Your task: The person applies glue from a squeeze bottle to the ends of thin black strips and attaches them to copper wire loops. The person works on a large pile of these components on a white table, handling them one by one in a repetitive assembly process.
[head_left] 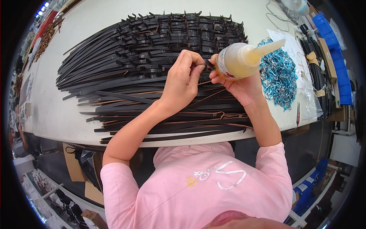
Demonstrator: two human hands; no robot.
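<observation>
My right hand [246, 91] is closed round a translucent squeeze bottle [235, 57] of yellowish liquid. The bottle is tilted, its long pale nozzle pointing up and right. Pinched together, the fingers of my left hand [180, 82] hold a dark strap end [208, 65] close to my right fingertips. Exactly how the right fingertips meet that strap is partly hidden. Under and beyond both hands lie many black leather-like straps [152, 42], the far ones in rows with folded, upstanding ends. Nearer straps [152, 126] lie looser, some showing brown edges.
Right of the straps, a pile of blue and silver metal clasps [280, 76] lies on paper sheets [291, 45]. Blue bins [335, 57] and black bundles [310, 49] line the right edge of the white table [91, 34]. Brown pieces [46, 40] sit at the far left.
</observation>
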